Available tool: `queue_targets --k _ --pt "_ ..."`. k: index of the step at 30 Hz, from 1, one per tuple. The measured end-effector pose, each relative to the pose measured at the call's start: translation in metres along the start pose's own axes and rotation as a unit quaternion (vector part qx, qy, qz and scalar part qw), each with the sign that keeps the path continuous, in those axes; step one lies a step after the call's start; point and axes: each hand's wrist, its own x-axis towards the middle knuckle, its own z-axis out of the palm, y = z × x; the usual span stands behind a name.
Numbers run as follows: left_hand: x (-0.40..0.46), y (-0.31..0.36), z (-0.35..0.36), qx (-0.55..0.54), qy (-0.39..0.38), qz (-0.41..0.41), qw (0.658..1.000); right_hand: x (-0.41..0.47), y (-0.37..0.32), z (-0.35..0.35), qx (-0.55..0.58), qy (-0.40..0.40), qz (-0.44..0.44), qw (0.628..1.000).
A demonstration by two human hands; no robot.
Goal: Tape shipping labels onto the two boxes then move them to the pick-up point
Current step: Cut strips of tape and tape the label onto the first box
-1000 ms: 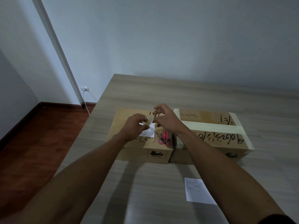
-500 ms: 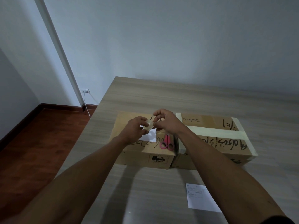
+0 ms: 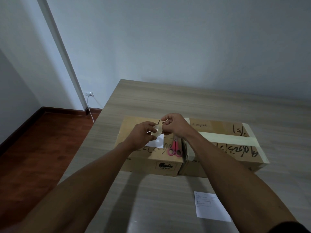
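Both hands have barely shifted: left hand grips tape roll, right hand pinches its end.

Both arms reach fwd, forearms converging. L hand fingers curled, gripping small tape roll. R hand fingers curled, thumb & fingertips pinching at roll's edge.

I see two brown boxes touching side by side, one white label on the left one, another label flat on table, clear tape roll held above.
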Motion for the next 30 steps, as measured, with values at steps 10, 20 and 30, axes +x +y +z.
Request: queue_targets --k 10,20,30 --pt "-0.0022 0.0041 0.0015 -0.011 -0.012 -0.007 1.000 -0.0010 0.0050 0.0035 -0.039 0.009 0.004 0.999" --pt "-0.0021 0.0061 0.0046 0.026 -0.030 -0.027 0.999 -0.0033 0.0093 0.0029 -0.027 -0.011 -0.020 0.999" --pt "-0.0009 0.0072 0.0038 0.032 -0.004 -0.031 0.999 -0.0038 0.0096 0.0038 -0.083 0.007 -0.052 0.995"
